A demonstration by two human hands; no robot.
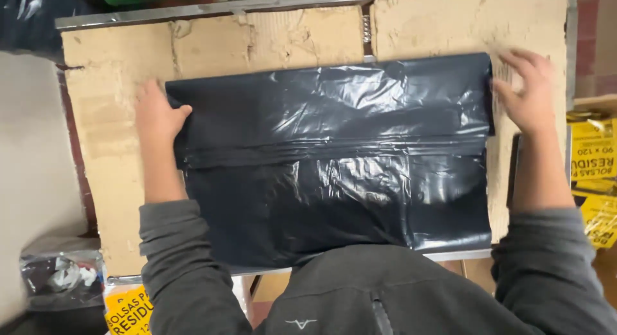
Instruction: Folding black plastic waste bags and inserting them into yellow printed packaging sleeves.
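Folded black plastic refuse bag spread flat at the centre of the cardboard-covered bench, near edge overhanging toward six o'clock, a crease running from nine to three across its middle. Left hand at nine o'clock of the bag, resting on its left edge, thumb hooked over the plastic, other fingers flat on the cardboard; pressing rather than clamped. Right hand at two o'clock, fingers spread apart and blurred, at or just over the top right corner; touching or hovering cannot be told. Yellow printed labels stacked at three o'clock beyond the bench edge, another yellow label at seven o'clock, beside a clear packet.

Likely risks, as a judgement: slippery film sliding under a loose right hand and skewing the fold; trapped air puffing the layers; overhanging edge dragging the bag off toward six o'clock.
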